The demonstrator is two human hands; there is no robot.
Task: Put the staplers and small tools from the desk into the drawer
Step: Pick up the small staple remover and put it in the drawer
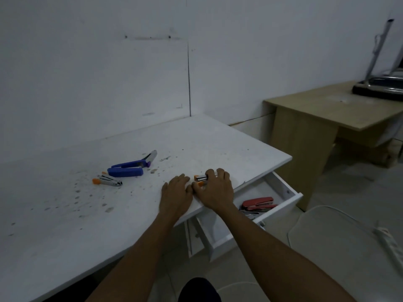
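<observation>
A small orange and silver stapler [201,178] lies near the white desk's [65,225] right front edge, with my right hand [214,189] closed over it. My left hand [175,194] rests flat on the desk just left of it, fingers touching the right hand. Further left lie a blue stapler [125,171] swung open, its metal arm [150,156] pointing up right, and a small orange and silver staple tool [108,180]. Below the desk's right end the white drawer [283,200] stands pulled out, holding a red stapler [258,203] and some metal pieces [250,214].
A wooden table [327,110] stands to the right with a black and chrome machine [379,88] on it. A pale chair seat [340,243] and a power strip [390,243] are at lower right. The wall runs close behind the desk.
</observation>
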